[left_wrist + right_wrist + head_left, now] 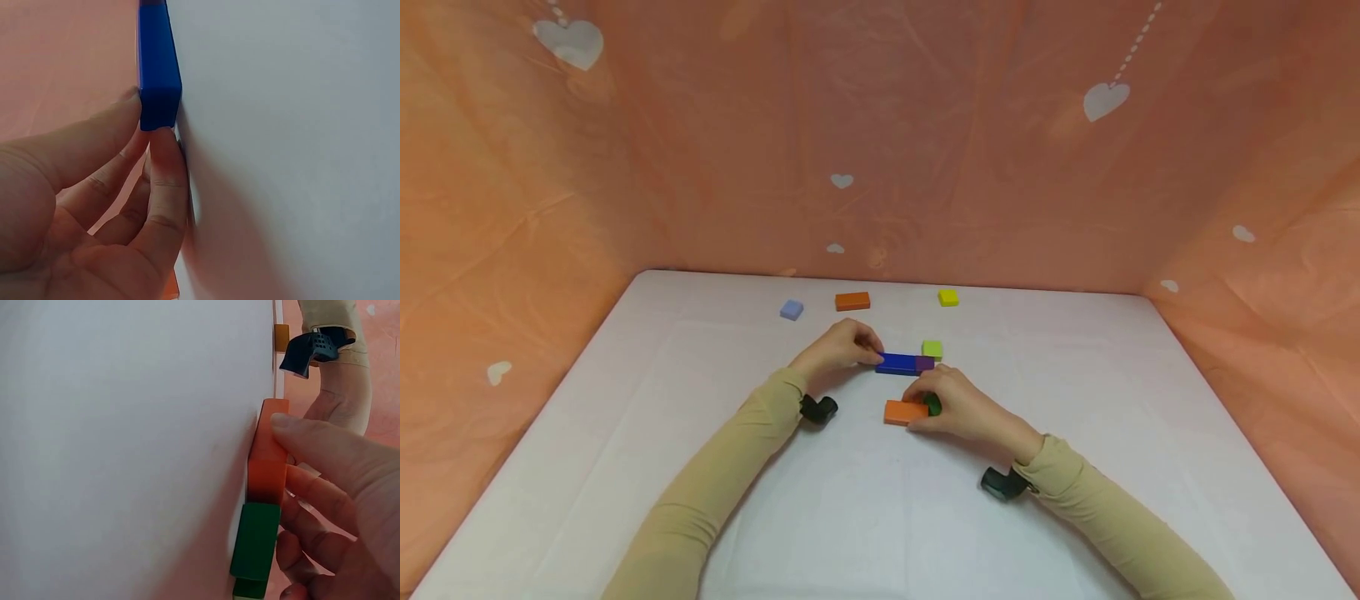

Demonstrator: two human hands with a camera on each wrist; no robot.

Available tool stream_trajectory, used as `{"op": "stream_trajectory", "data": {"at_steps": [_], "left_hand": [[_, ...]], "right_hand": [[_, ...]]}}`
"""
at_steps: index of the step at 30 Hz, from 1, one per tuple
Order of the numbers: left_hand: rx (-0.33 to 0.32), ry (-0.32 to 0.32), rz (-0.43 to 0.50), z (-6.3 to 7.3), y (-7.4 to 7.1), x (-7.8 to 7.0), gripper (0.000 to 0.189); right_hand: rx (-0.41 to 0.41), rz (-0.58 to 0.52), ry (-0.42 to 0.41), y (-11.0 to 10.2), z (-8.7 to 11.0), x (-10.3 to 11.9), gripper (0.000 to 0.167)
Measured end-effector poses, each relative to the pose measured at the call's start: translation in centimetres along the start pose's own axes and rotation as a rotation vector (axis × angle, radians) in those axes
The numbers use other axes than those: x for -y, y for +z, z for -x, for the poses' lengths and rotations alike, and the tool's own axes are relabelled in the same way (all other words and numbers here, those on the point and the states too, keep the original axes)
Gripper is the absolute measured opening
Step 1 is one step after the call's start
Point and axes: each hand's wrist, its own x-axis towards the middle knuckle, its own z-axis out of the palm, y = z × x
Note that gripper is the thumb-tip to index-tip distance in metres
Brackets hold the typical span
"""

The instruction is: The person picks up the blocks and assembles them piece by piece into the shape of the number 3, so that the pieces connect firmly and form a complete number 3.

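In the head view, my left hand (842,348) has thumb and fingertips at the left end of a long blue block (897,363). The left wrist view shows the thumb on one side of that blue block (159,56) and a finger under its near end. A purple block (924,363) adjoins the blue one on the right. Closer to me, my right hand (958,404) grips an orange block (904,412) between thumb and fingers. A green block (256,540) stands right at the orange block's end, partly hidden by the hand in the head view.
Just behind the purple block lies a lime-green block (932,349). Farther back are a pale blue block (792,310), a second orange block (853,302) and a yellow block (948,297). An orange curtain (880,150) with white hearts surrounds the white table (820,525).
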Motion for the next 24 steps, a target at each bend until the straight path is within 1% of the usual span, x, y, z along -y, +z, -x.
{"op": "stream_trajectory", "data": {"at_steps": [4,10,12,16,20,24], "left_hand": [[-0.004,0.005,-0.025,0.3,0.0,-0.3,0.015],[0.002,-0.018,0.005,0.4,0.0,-0.3,0.016],[0.001,-0.01,0.015,0.5,-0.1,-0.4,0.017],[0.001,-0.003,0.054,0.7,-0.6,-0.2,0.019],[0.014,0.006,0.102,1.0,-1.5,0.3,0.025],[0.04,-0.004,0.159,1.9,-2.4,0.7,0.029]], "right_hand": [[0.009,-0.022,0.012,-0.1,0.0,0.2,0.03],[0.018,-0.025,0.034,-0.1,0.1,0.4,0.03],[0.02,-0.021,0.043,-0.2,0.1,0.3,0.031],[0.019,-0.017,0.044,-0.2,0.0,0.2,0.031],[0.018,-0.014,0.034,-0.2,-0.1,0.1,0.032],[0.023,-0.017,0.036,-0.1,-0.1,-0.1,0.032]]}}
